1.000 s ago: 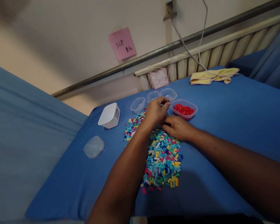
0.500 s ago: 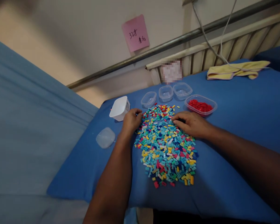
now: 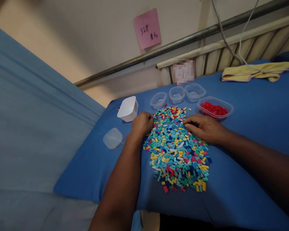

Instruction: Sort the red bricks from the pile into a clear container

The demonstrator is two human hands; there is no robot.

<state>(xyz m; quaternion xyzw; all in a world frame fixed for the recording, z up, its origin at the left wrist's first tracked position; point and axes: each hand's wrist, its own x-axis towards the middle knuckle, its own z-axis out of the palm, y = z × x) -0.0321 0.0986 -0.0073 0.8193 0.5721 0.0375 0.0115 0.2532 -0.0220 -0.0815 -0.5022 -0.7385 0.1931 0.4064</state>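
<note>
A heap of small coloured bricks point(image 3: 177, 150) in teal, yellow, red and blue lies on the blue cloth of the table point(image 3: 250, 134). My left hand point(image 3: 142, 123) rests at the heap's left edge with its fingers curled under, and whatever they hold is hidden. My right hand point(image 3: 203, 127) lies on the heap's upper right part, fingers pressed together and pointing left onto the bricks. Behind it stands a clear tub of red bricks point(image 3: 215, 108).
Three small clear tubs point(image 3: 177, 94) stand in a row behind the heap. A white box point(image 3: 128, 109) sits at the left, a clear lid point(image 3: 112, 138) nearer. A yellow cloth point(image 3: 255, 71) with a cable lies at the back right by a radiator. A pink note point(image 3: 147, 28) hangs on the wall.
My left hand has moved from above the small tubs down and left to the heap's left edge. My right hand has stayed on the bricks. The camera has shifted.
</note>
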